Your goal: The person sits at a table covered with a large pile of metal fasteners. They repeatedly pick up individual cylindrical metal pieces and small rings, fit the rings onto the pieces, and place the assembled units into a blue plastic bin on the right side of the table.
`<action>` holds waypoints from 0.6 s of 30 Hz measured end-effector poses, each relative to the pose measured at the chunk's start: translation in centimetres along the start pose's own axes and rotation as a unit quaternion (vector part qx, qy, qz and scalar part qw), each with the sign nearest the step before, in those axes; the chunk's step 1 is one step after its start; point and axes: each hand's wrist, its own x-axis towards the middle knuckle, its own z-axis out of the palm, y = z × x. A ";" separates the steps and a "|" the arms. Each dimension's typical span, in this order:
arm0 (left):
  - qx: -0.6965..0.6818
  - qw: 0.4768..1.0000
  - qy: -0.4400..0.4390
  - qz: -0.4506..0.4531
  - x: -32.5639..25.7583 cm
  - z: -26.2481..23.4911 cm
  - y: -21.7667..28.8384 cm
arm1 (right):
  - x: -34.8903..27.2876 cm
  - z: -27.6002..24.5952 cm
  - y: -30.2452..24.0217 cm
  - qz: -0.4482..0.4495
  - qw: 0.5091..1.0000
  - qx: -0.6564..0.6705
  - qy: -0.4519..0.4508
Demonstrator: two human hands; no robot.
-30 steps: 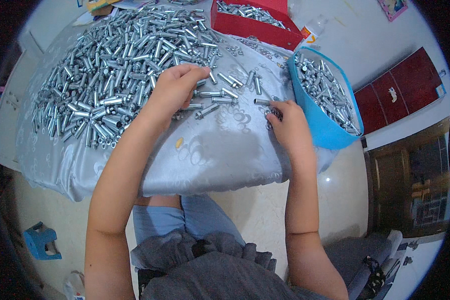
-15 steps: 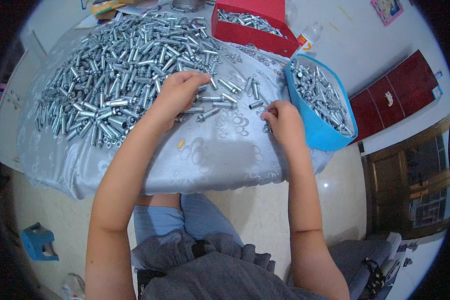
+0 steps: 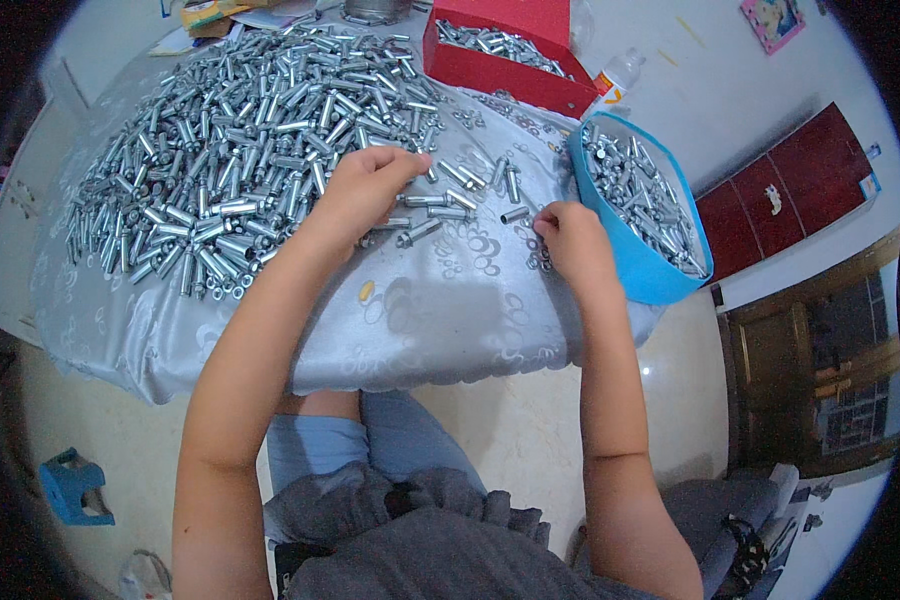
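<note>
Silver bolts (image 3: pixel 250 135) lie heaped on the cloth (image 3: pixel 440 340), the left hand (image 3: pixel 370 195) over their right edge. The right hand (image 3: pixel 576 240), fingers curled, is beside loose nuts (image 3: pixel 536 258), near the blue bin (image 3: pixel 658 284); whether either hand pinches anything, I cannot tell.

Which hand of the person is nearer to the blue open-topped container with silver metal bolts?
Right. The right hand is just left of the blue container; the left hand is farther left, by the pile of silver bolts.

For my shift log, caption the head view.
Left hand by piled metal bolts, right hand beside a bolt-filled blue bin.
</note>
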 end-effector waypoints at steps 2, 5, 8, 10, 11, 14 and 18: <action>-0.001 1.000 0.002 -0.003 0.0 0.2 -0.1 | 0.8 -1.0 -1.1 -0.029 0.991 0.132 0.007; -0.007 1.000 -0.009 -0.006 0.2 0.0 -0.4 | 2.3 -2.1 -5.1 -0.102 0.908 0.405 -0.040; -0.023 0.999 -0.032 0.018 0.0 -0.5 -0.4 | 3.5 -1.0 -8.7 -0.175 0.793 0.571 -0.116; -0.052 0.998 -0.017 0.015 -0.1 -0.8 -0.2 | 4.0 0.3 -9.7 -0.174 0.771 0.602 -0.115; -0.066 0.998 -0.009 0.014 -0.1 -1.0 -0.1 | 4.3 0.8 -9.9 -0.173 0.759 0.617 -0.115; -0.094 0.995 -0.011 0.001 -0.4 -0.8 0.4 | 4.3 2.1 -9.1 -0.103 0.733 0.654 -0.157; -0.105 0.994 -0.018 0.000 -0.4 -0.7 0.2 | 4.3 2.4 -9.0 -0.096 0.698 0.687 -0.175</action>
